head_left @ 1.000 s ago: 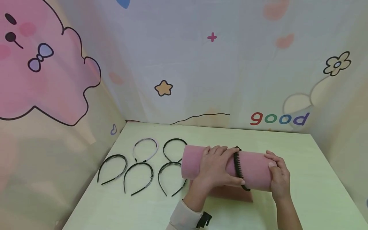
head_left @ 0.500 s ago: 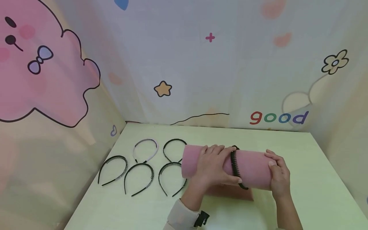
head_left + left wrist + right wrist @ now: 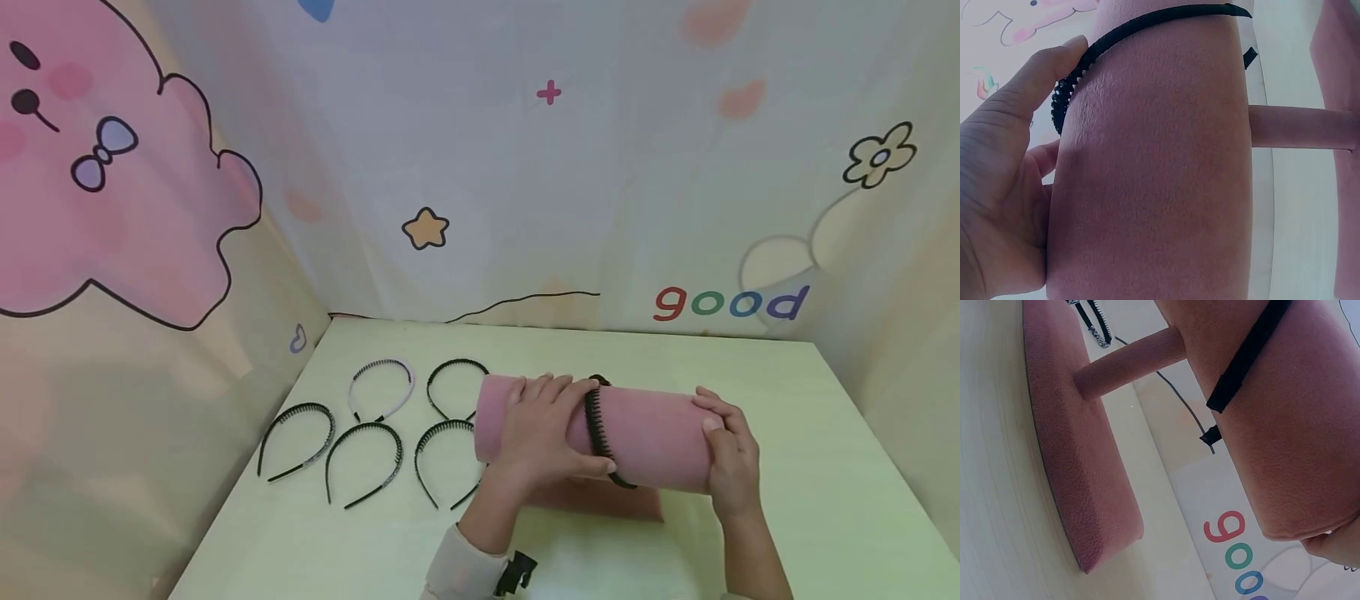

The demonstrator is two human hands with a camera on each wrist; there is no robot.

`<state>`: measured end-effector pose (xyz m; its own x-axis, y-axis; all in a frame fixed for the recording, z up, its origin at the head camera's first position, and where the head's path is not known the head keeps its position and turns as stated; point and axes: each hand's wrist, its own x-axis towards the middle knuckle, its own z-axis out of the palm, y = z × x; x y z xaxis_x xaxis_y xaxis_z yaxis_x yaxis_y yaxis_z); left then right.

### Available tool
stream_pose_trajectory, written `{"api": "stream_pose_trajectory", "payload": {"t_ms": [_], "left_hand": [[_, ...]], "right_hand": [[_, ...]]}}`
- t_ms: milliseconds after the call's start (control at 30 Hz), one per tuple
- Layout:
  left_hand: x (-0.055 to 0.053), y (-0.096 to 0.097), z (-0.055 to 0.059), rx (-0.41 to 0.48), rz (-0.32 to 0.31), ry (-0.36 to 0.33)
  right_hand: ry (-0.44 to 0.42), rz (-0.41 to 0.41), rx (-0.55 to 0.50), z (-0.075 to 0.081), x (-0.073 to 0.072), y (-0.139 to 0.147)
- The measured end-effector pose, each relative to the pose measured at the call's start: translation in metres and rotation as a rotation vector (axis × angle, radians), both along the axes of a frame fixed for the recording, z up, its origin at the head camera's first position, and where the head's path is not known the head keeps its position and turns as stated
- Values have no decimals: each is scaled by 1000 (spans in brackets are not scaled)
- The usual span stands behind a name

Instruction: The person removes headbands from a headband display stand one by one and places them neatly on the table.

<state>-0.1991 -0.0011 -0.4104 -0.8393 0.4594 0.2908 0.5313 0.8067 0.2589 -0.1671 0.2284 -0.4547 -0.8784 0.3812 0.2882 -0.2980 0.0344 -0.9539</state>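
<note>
A pink, plush-covered headband stand has a horizontal roll point(image 3: 660, 433) on a short post point(image 3: 1300, 128) above a flat base point(image 3: 1085, 456). Around the roll goes a black toothed headband point(image 3: 596, 421), its two ends hanging at the underside in the right wrist view. My left hand point(image 3: 536, 433) lies over the roll left of the band, and grips the band with thumb and forefinger at its edge. The thumb point(image 3: 1063, 59) presses on the beaded part in the left wrist view. At the roll's right end my right hand point(image 3: 735, 462) holds the rim, thumb in front and fingers behind.
Several headbands lie on the pale table point(image 3: 810, 533) to the left: black ones point(image 3: 364, 427) in front and a lilac one point(image 3: 412, 387) behind. The roll partly covers two black headbands at its left end. A printed cloth point(image 3: 487, 167) hangs behind and at the sides.
My left hand has slid left along the roll, and the black headband has moved left with it. The right hand stays at the roll's right end.
</note>
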Motion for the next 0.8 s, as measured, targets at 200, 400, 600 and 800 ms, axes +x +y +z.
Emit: {"api": "stream_pose_trajectory", "payload": {"t_ms": [200,400,600,800], "left_hand": [[0,-6,1,19,-9,-24],[0,-11,0,20,6,-21],[2,-13,-3,45,-4,-25],[3,-17,-1,82,-12,-30]], "right_hand": [[-1,-11,4,1,0,1],[-15,-6,-10,1,1,0],[-10,15,-17,-1,2,1],[40,35,-12,1,0,0]]}}
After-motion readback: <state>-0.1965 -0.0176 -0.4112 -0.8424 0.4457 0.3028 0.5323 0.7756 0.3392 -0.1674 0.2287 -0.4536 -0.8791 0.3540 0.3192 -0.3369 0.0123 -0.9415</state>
